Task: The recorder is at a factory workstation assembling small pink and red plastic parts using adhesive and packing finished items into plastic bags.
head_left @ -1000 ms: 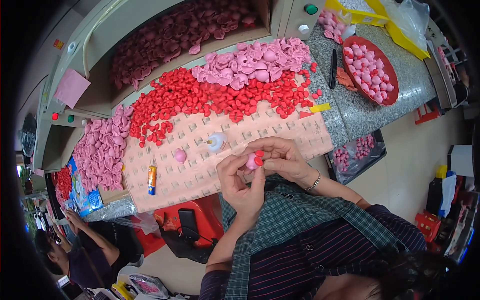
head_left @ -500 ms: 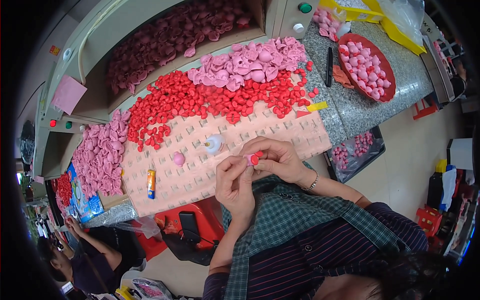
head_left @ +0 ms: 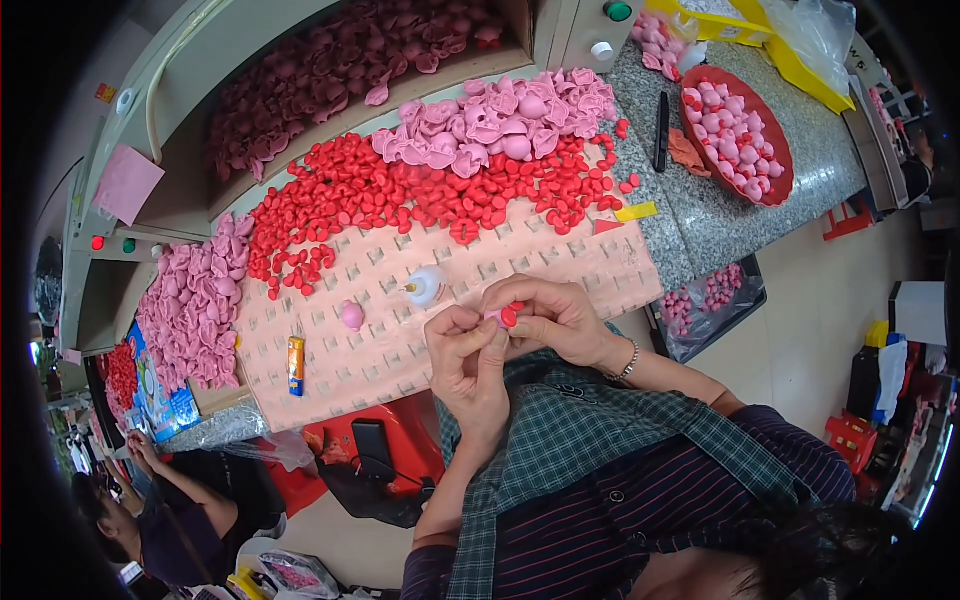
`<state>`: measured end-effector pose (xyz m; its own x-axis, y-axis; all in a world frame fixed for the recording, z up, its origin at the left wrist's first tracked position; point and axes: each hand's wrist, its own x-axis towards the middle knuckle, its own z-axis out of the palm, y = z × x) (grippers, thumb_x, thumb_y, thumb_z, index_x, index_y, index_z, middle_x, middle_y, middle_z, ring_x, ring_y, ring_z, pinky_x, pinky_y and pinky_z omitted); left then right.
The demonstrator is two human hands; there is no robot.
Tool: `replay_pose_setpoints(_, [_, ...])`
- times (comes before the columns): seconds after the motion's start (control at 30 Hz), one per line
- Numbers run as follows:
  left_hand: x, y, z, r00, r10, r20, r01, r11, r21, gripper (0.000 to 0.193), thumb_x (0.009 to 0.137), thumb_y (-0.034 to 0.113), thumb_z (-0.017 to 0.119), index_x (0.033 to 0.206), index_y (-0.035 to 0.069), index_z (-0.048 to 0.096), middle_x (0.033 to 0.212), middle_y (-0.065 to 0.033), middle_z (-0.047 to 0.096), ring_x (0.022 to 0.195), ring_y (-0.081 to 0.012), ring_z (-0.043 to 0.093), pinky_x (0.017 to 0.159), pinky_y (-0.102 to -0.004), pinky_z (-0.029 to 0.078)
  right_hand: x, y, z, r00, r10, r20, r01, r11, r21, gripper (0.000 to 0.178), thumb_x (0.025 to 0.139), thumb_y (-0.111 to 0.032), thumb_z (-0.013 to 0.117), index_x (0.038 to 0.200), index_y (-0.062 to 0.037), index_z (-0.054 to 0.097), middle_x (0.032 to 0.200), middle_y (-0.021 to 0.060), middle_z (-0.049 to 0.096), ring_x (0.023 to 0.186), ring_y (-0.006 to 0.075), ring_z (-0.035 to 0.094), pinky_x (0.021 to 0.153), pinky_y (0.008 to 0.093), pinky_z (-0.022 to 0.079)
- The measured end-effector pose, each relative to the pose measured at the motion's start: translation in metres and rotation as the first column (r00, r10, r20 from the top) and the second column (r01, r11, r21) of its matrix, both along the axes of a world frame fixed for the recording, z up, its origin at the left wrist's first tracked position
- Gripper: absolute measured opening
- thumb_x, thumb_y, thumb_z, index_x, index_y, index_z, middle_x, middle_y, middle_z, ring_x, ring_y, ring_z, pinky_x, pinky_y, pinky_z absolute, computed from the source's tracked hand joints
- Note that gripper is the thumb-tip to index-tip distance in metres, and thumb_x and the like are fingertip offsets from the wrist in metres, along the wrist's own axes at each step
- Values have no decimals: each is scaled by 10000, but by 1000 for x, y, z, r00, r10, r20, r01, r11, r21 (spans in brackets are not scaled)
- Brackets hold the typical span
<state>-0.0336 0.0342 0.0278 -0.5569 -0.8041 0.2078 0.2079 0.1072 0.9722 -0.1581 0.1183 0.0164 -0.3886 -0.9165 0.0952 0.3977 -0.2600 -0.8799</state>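
Between my fingertips is a small pink piece with red parts [head_left: 508, 316], held close to the front of the bench. My left hand [head_left: 468, 362] pinches its pink side, while my right hand [head_left: 552, 316] grips it by the red side; fingers partly cover it. Just beyond my left hand stands a white squeeze bottle [head_left: 427, 286] with a thin tip. A lone pink ball-shaped piece [head_left: 352, 315] lies left of the bottle. Farther off spread many small red pieces [head_left: 340, 190], with a heap of pink cupped pieces [head_left: 500, 125] behind them.
A red bowl [head_left: 783, 150] of pink-and-red pieces stands at the far right, beside a black pen-like tool [head_left: 661, 132]. A small yellow-and-blue tube [head_left: 296, 366] lies left on the patterned mat [head_left: 350, 385]. More pink pieces [head_left: 195, 310] are piled left. Another person [head_left: 165, 515] sits at lower left.
The bench and its things appear shifted slightly left in the view. Both hands still hold the pink-and-red piece, with only slight finger movement.
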Motion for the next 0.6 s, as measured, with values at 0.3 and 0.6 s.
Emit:
replay_pose_setpoints(0.3, [-3, -7, 6, 987, -139, -81, 148, 982, 118, 136, 893, -77, 648, 1005, -4, 627, 1153, -114, 490, 838, -158, 618, 698, -253, 540, -6, 3, 0, 983, 87, 160, -103, 990, 97, 296, 985, -86, 581, 1253, 32, 544, 1147, 118, 614, 790, 120, 645, 672, 239, 547])
replay_pose_setpoints(0.6, [9, -25, -6, 956, -294, -9, 294, 955, 22, 147, 897, -71, 644, 1019, 8, 617, 1132, -117, 515, 821, -166, 636, 656, -264, 570, -4, 2, -6, 995, 100, 23, -100, 995, 9, 251, 995, -81, 559, 1218, 34, 559, 1118, 119, 610, 762, 118, 635, 649, 234, 530])
